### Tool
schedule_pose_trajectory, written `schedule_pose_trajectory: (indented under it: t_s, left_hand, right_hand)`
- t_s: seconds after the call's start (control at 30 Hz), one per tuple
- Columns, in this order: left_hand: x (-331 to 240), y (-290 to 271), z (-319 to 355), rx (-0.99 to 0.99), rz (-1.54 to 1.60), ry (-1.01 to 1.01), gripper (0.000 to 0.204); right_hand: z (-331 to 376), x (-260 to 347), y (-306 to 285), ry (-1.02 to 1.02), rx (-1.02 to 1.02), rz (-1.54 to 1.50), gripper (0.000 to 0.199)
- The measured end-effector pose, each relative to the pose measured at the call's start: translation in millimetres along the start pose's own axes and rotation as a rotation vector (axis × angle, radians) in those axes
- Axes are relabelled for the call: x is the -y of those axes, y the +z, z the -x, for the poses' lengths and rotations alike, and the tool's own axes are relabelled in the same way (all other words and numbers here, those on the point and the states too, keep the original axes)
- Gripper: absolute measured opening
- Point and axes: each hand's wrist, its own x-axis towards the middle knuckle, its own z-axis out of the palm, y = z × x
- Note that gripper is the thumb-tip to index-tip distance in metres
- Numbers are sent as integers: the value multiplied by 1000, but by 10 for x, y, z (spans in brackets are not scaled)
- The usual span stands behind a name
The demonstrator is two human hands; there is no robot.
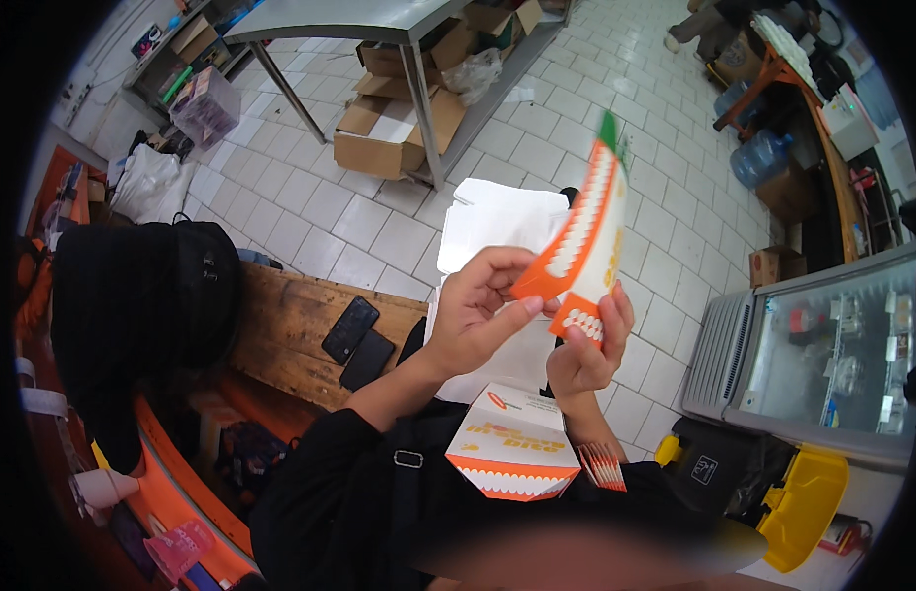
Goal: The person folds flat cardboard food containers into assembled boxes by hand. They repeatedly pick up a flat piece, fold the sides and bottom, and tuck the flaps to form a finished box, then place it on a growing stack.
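My left grip (477,310) pinches the lower-left corner of an orange-and-white carton (606,222), my right grip (582,366) its bottom flap; the long axis slants up and rightward, away from me. Below, a boxier carton (512,443) sits nearest my right forearm (593,426).

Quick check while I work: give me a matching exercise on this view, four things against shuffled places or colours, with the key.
1. printed carton
2. dark phone
3. large water bottle
4. cardboard box

A. under the metal table
B. held by left hand and right hand
C. see-through blue
D. on the wooden bench

Pairs: 1-B, 2-D, 3-C, 4-A
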Motion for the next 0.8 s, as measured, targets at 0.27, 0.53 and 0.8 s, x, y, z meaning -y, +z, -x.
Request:
schedule_pose_trajectory:
  t_s: [0.27, 0.53, 0.8]
  left_hand:
    - [-138, -95, -213, 22, -931, 525, 19]
    - [13, -87, -308, 65, -1072, 839, 23]
    - [96, -151, -406, 136, -1140, 929, 29]
  right_hand:
    - [-59, -4, 69, -23, -51, -192, 29]
    - [-37, 53, 124, 214, -101, -373, 23]
    - [36, 54, 164, 445, -213, -623, 28]
